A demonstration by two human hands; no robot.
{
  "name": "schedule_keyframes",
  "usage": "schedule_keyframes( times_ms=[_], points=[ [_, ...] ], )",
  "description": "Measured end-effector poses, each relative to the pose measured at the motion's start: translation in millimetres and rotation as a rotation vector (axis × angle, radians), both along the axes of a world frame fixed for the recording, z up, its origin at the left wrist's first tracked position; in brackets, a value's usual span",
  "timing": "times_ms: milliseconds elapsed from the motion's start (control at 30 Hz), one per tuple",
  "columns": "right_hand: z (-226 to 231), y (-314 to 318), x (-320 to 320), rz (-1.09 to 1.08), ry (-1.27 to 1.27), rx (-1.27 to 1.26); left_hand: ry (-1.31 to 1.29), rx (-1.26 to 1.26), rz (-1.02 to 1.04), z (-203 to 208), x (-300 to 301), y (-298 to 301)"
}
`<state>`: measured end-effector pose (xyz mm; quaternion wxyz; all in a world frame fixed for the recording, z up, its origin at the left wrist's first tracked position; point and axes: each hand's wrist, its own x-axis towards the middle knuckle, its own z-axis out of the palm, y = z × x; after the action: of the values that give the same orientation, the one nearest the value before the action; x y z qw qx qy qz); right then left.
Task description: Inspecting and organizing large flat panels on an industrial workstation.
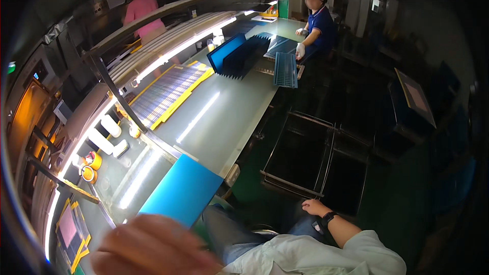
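Note:
My left hand (pixel 153 247) looms large at the lower edge, smeared by motion. Its fingers look bent, but whether they hold anything cannot be made out. Just beyond it, a flat bright blue sheet (pixel 183 186) lies on the near part of the long grey-green table (pixel 214 122), partly covered by the hand in this view. By my legs, my right hand (pixel 316 207) is loosely closed, with nothing visible in it; a dark watch (pixel 328 218) sits on that wrist.
A co-worker in blue (pixel 321 23) wearing white gloves touches a blue slotted tray (pixel 286 70) near a dark ridged rack (pixel 247 56). Tape rolls (pixel 89 173) and white bottles (pixel 101 141) stand left, under a lit shelf frame (pixel 104 79). A metal-framed cart (pixel 300 155) stands right.

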<state>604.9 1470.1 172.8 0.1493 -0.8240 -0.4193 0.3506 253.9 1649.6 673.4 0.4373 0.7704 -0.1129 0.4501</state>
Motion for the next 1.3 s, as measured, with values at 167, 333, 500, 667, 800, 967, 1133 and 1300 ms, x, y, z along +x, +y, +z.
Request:
schedule_keyframes(
  times_ms=[167,333,500,667,800,967,1133,1300],
  points=[
    [7.5,8.9,-5.7,0.015,-0.005,0.023,-0.102,-0.471,-0.162,-13.2,9.4,-56.9],
    [12.0,18.0,-10.6,0.047,-0.017,0.033,-0.162,-0.402,-0.169,-9.4,-4.5,-57.9],
    [-4.4,6.0,0.5,0.075,-0.044,0.041,-0.191,-0.327,-0.216,-25.0,-10.0,-38.1],
    [-9.1,16.5,4.1,0.148,-0.073,0.013,-0.245,-0.208,-0.22,-36.6,-40.0,-20.9],
    [-8.8,25.7,3.6,0.159,-0.075,-0.034,-0.214,-0.173,-0.235,-67.0,-65.5,7.4],
    [-8.1,30.0,3.7,0.151,-0.071,-0.086,0.314,-0.543,0.071,-107.7,-81.4,25.2],
    [-16.9,34.3,5.8,0.143,-0.044,-0.056,0.497,-0.825,0.298,-216.3,-88.0,40.0],
    [-31.0,44.9,4.2,0.233,-0.06,-0.012,0.806,-0.85,0.671,-298.5,-96.9,39.3]
  ],
)
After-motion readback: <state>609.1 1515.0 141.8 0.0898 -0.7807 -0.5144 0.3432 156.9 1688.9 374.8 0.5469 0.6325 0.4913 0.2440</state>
